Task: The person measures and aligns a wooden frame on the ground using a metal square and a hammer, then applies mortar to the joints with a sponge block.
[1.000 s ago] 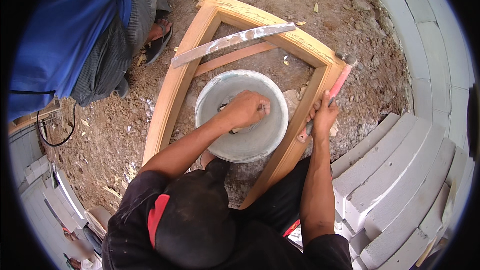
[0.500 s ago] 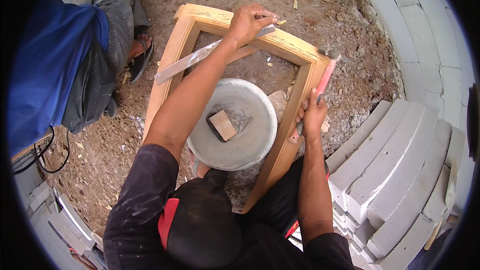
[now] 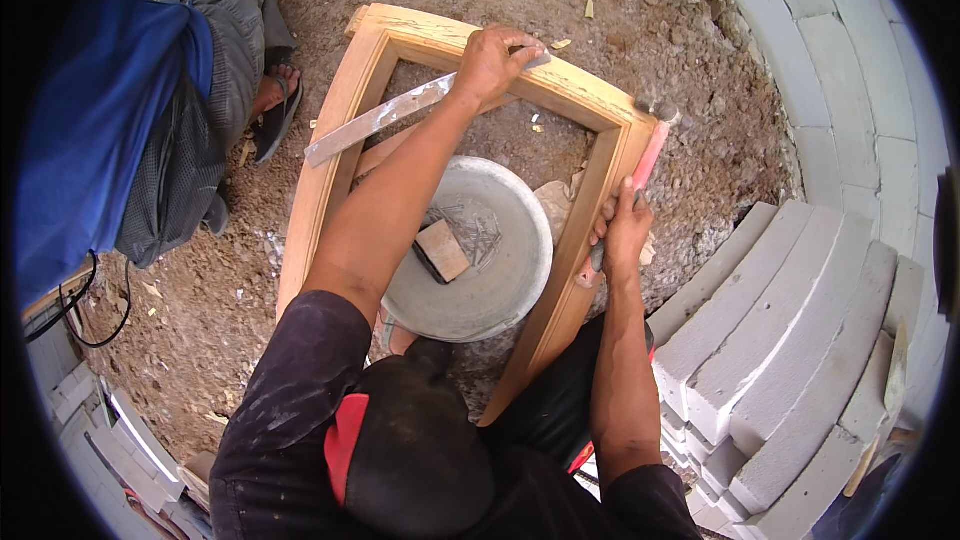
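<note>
A wooden frame (image 3: 338, 115) lies before me, its far bar running across the top. Over its far left corner slants a long, paint-spotted wooden strip (image 3: 385, 118). My left hand (image 3: 490, 65) rests at the strip's far end, above the far bar. Its thumb and fingers are pinched together; whatever is between them is too small to make out. Along the frame's right bar, my right hand (image 3: 622, 228) is closed round the handle of a hammer (image 3: 652, 155). The hammer's head points away, beside the far right corner.
Inside the frame stands a round grey basin (image 3: 520, 290) with several nails (image 3: 482, 238) and a small wood block (image 3: 442, 250). Pale blocks (image 3: 760, 340) are stacked at right. At left stands another person in a blue garment (image 3: 110, 120). A block wall (image 3: 835, 90) curves behind.
My left hand has come down slightly and nearer, its fingers lower at the strip's end. My right hand keeps its hold on the hammer, almost unmoved.
</note>
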### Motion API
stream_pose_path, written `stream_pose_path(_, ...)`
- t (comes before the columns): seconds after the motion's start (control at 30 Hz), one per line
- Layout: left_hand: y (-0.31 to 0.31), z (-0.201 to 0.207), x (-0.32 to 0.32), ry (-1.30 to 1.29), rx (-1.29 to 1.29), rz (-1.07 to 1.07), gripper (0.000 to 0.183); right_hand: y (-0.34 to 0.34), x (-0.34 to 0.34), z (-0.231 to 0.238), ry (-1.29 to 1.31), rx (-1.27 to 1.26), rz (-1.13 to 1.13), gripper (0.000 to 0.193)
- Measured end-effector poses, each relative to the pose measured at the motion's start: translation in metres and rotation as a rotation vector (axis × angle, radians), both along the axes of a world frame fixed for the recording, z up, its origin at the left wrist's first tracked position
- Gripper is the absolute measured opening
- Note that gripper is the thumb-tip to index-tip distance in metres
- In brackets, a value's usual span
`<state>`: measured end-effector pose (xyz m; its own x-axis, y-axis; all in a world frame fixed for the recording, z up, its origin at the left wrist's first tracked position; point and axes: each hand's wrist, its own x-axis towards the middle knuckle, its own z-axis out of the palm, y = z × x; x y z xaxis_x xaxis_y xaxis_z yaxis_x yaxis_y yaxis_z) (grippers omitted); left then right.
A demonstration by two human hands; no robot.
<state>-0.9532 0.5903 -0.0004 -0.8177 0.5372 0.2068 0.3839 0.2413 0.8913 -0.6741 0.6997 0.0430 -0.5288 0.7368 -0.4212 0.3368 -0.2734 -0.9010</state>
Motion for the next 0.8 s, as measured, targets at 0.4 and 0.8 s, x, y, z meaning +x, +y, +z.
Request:
stream_pose_path(0.4, 0.001, -0.006, 0.003, 0.123, 0.064, -0.037, 0.02, -0.031, -0.021, 0.059, -0.088, 0.33, 0.24, 0.029)
stream_pose_path(0.8, 0.005, -0.006, 0.005, 0.111, -0.046, 0.006, 0.026, -0.043, -0.073, 0.117, -0.335, 0.843, 0.552, 0.025)
